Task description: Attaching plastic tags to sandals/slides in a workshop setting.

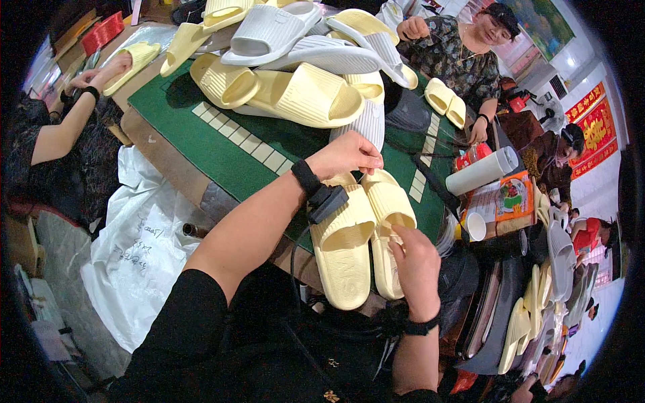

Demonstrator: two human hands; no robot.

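Two pale yellow slide sandals, the left slide (346,252) and the right slide (388,228), lie side by side in front of me, toes pointing away and heels at the table's near edge. My left hand (346,156) is over their toe ends, its thumb and fingers pinched together; whatever is between the fingertips is too small to tell. Along the outer edge of the right slide, my right hand (418,269) curls its fingers in over the footbed and grips it. Its lower fingers are partly hidden.
A heap of yellow slides (306,94) and grey slides (272,33) covers the far side of the green mat (181,121). A white roll (482,171) and a paper cup (475,227) stand at right. Co-workers sit left and across. White sacking (144,235) hangs at left.
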